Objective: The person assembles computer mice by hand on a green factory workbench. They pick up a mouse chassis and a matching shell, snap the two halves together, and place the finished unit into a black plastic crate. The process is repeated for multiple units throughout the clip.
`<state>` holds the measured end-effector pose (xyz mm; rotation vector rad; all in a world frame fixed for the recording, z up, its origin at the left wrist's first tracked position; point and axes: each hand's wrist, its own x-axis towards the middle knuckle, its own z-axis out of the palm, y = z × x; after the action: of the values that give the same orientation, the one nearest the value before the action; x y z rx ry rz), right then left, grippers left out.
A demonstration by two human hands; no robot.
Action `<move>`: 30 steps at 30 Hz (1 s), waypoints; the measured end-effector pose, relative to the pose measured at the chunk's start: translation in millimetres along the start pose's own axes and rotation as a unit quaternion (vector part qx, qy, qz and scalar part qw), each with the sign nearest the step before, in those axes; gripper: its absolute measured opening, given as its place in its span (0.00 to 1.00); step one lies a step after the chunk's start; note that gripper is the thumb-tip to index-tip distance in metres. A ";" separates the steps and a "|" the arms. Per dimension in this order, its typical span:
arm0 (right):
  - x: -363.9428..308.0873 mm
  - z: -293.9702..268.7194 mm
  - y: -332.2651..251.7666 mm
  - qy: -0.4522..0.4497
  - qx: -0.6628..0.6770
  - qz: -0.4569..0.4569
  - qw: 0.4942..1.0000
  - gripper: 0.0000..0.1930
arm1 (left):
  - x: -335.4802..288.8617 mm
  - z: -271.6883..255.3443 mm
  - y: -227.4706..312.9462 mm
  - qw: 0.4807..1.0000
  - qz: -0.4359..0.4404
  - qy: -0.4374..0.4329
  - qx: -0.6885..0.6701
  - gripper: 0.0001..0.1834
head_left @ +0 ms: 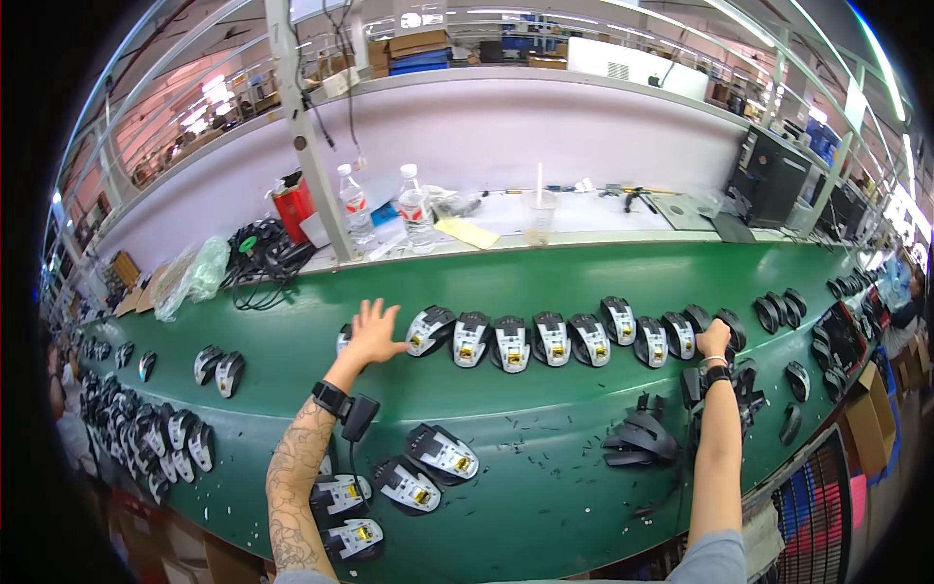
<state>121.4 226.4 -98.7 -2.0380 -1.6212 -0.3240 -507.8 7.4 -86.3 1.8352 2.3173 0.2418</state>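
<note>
A row of several partly assembled computer mice [552,339] runs across the green work surface [467,394], black with pale grey tops and yellow parts. At the row's left end my left hand [375,334] is open, fingers spread. It partly covers one mouse [344,337] and lies just left of another [430,331]; whether it touches either I cannot tell. At the right end, my right hand [715,339] is closed at a black computer mouse [732,331], its fingertips partly hidden. Devices are strapped on both wrists.
More mice [443,453] lie in front of my left forearm. A heap of mice [146,428] fills the left side. Black shells [640,436] sit near my right forearm, with small black scraps around. Two bottles [416,209] and a plastic cup [538,219] stand on the back shelf.
</note>
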 end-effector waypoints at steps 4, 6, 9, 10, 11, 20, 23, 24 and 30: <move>0.9 3.2 0.8 -0.001 -0.019 0.053 0.998 0.15 | 21.5 9.2 91.6 0.994 0.054 -0.018 -0.091 0.53; 6.1 1.6 0.3 -0.025 -0.022 0.051 0.998 0.24 | 30.1 11.1 120.0 0.996 0.037 -0.040 -0.066 0.52; 8.1 -9.4 -7.9 -0.012 0.019 -0.003 1.000 0.42 | 35.9 17.6 133.6 0.997 0.041 -0.061 -0.011 0.51; -5.0 -22.4 -42.1 -0.031 0.013 -0.066 0.997 0.42 | 31.3 22.6 123.4 0.997 0.027 -0.068 0.015 0.51; -22.8 -44.3 -81.3 -0.048 0.005 -0.128 0.991 0.42 | 28.8 27.7 114.2 0.998 0.022 -0.051 0.013 0.50; -34.9 -18.7 -83.7 -0.250 0.017 -0.153 0.956 0.32 | 36.5 25.6 119.1 0.995 -0.079 -0.066 -0.009 0.47; -28.1 -9.9 -80.8 -0.221 0.040 -0.151 0.963 0.25 | 37.5 23.8 106.1 0.991 -0.114 -0.065 -0.007 0.50; -25.2 -8.9 -83.1 -0.216 0.043 -0.149 0.964 0.24 | 36.9 23.4 101.1 0.990 -0.124 -0.059 -0.008 0.50; -3.3 -5.3 -99.3 -0.188 0.032 -0.060 0.980 0.22 | 32.8 18.7 84.7 0.989 -0.119 -0.081 -0.016 0.52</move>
<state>26.1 236.4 -71.8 -2.0458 -1.9555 0.0800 -430.7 58.9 -85.8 1.4845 2.3741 0.0936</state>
